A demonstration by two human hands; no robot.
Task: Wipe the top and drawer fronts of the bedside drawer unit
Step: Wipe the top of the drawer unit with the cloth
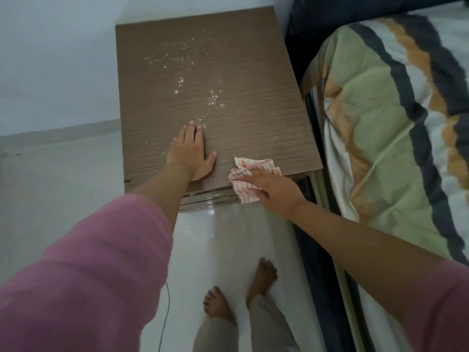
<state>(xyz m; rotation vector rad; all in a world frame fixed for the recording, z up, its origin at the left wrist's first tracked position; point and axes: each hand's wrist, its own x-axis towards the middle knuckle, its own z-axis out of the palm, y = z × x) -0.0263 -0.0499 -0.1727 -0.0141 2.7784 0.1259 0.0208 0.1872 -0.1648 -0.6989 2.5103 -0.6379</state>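
Observation:
The bedside drawer unit (253, 80) has a brown wood-grain top, seen from above. White specks and droplets are scattered over the middle and far part of the top. My left hand (191, 153) lies flat on the top near its front edge, fingers together and nothing in it. My right hand (274, 191) presses a white cloth with red checks (243, 185) onto the front right corner, and part of the cloth hangs over the front edge. The drawer fronts are almost hidden below the top; only a thin strip shows.
A bed with a green, dark and orange patterned cover (380, 128) stands close against the unit's right side. A pale wall (55, 59) is on the left. My bare feet (238, 293) stand on the glossy white floor (76, 194), and a thin cable (165, 316) lies near them.

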